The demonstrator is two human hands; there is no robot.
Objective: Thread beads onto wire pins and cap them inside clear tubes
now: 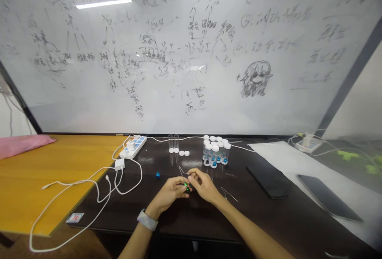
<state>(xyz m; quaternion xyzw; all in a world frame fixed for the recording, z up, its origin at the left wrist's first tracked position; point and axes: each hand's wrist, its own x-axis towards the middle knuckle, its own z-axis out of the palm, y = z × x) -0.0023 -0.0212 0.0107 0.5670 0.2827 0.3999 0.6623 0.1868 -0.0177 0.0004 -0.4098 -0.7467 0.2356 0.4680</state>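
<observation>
My left hand [170, 193] and my right hand [203, 184] meet over the dark table [191, 215], fingers pinched together. Between them sits a small green bead [186, 186], and a thin wire [182, 171] rises from the pinch. Which hand grips which piece I cannot tell. A blue bead [158, 175] lies on the table left of my hands. Another thin wire [229, 194] lies just right of my right wrist. Behind my hands stands a cluster of capped clear vials [215, 150] with blue contents, plus two uncapped vials [173, 143] and loose white caps [184, 153].
A white power strip [133, 146] with a charger and trailing white cables [89, 187] lies at the left, across the orange table [44, 171]. Two dark flat devices [266, 180] [328, 197] lie at the right. A whiteboard [191, 52] stands behind.
</observation>
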